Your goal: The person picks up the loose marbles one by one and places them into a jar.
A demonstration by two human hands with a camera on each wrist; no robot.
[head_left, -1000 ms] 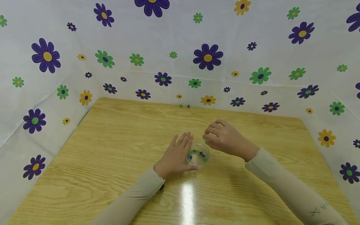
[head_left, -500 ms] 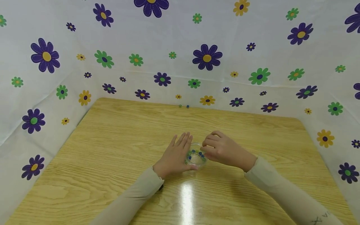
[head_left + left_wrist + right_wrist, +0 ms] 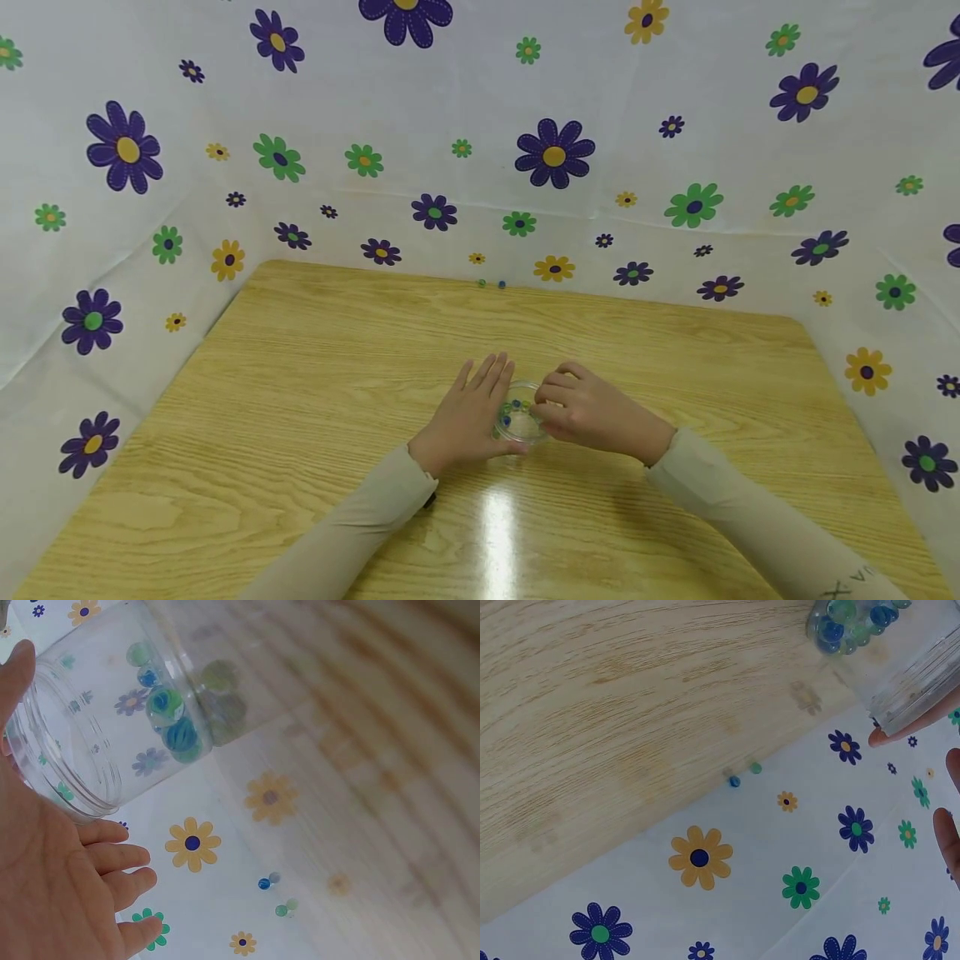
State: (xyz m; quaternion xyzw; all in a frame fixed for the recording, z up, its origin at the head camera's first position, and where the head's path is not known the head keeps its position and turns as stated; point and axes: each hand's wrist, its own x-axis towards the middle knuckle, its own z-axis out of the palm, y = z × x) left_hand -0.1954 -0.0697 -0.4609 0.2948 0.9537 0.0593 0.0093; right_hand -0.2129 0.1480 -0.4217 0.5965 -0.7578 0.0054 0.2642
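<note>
A clear, round plastic jar point(image 3: 520, 437) stands on the table with several blue and green glass marbles point(image 3: 169, 712) on its bottom. My left hand point(image 3: 468, 417) rests against the jar's left side, fingers straight and thumb round the near side. In the left wrist view the jar's wide mouth point(image 3: 97, 802) is by this hand's palm. My right hand point(image 3: 588, 408) is at the right of the jar's rim, fingers curled and fingertips over the mouth. Its fingertips are hidden, so whether they hold a marble cannot be seen.
A green marble point(image 3: 482, 283) and a blue marble point(image 3: 502, 285) lie at the table's far edge. A white cloth point(image 3: 337, 108) with printed flowers hangs behind and at both sides of the wooden table point(image 3: 262, 400). A small black item point(image 3: 430, 500) shows at the left sleeve.
My right hand, which pinched a green marble to the right of the jar, has come left and down to the jar's mouth. My left hand has stayed in place.
</note>
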